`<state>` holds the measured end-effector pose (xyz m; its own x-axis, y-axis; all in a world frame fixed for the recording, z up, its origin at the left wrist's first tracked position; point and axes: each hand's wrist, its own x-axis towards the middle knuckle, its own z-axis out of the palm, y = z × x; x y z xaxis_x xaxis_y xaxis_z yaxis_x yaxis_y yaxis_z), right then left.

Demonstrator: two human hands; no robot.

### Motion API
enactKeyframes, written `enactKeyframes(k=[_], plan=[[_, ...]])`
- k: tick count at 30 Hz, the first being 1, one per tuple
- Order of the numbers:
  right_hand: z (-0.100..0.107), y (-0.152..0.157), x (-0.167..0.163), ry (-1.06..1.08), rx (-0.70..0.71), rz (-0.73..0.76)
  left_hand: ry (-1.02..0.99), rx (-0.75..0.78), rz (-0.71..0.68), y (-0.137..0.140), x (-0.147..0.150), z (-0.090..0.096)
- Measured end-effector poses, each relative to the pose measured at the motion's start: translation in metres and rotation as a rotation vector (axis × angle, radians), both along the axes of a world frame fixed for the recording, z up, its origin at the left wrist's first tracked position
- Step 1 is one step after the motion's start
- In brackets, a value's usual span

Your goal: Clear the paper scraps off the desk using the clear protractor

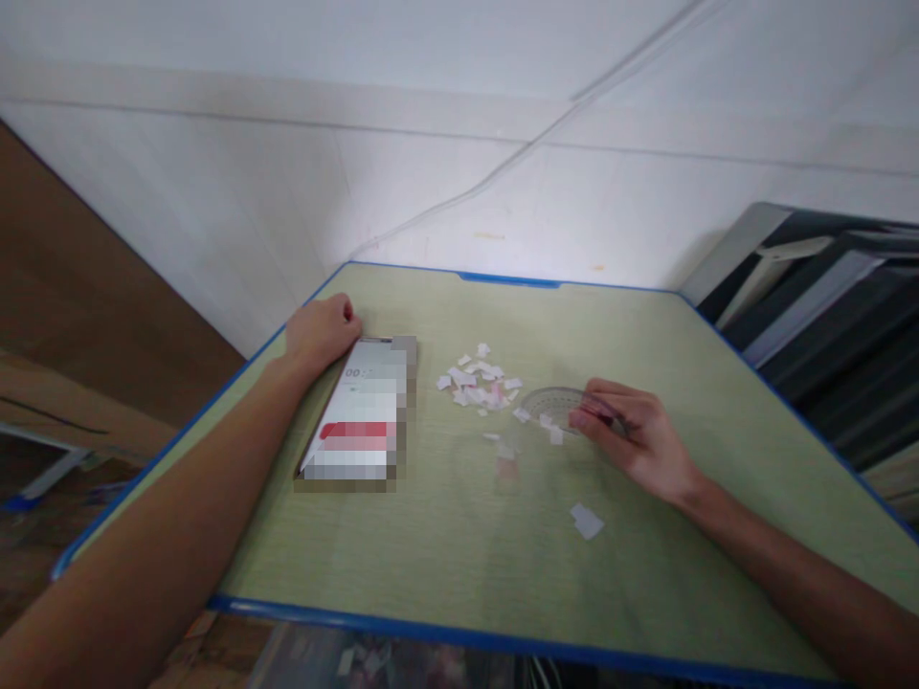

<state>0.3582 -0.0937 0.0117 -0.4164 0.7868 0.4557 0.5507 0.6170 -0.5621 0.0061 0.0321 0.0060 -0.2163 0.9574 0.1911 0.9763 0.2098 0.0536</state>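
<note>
My right hand (638, 435) pinches a clear plastic protractor (549, 400) between thumb and fingers, over the right half of the table. Small white paper scraps (470, 381) lie in a loose heap just left of the protractor. A few scraps (552, 431) are at its near edge; whether they cling to it or lie beneath, I cannot tell. Closer to me are blurred scraps (506, 459) and a larger white piece (587, 522). At the table's left side my left hand (323, 328) rests as a loose fist, beside the far end of a phone (351, 411) whose screen is lit and partly pixelated.
The pale green table (431, 555) has a raised blue rim. A white wall (431, 172) with a cable (495, 177) stands behind it. Dark folders or books (847, 297) lean at the right. A clear container (380, 660) with scraps shows below the front edge.
</note>
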Motion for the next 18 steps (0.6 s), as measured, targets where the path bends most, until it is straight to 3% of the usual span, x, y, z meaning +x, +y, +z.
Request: enactKeyframes(k=[5,8,18], plan=[[-0.0007,0.0006,-0.0001,-0.001,0.085,-0.093,0.002,-0.018,0.004,-0.0010,0.0010,0.0014],[-0.0015,0.0017,-0.0016,-0.010,0.124,-0.077,0.004,-0.016,0.000,-0.0006,0.0007,0.0014],[-0.0056,0.0051,-0.0015,-0.119,0.020,0.039,0.018,-0.019,0.005,-0.0021,0.0023,0.0034]])
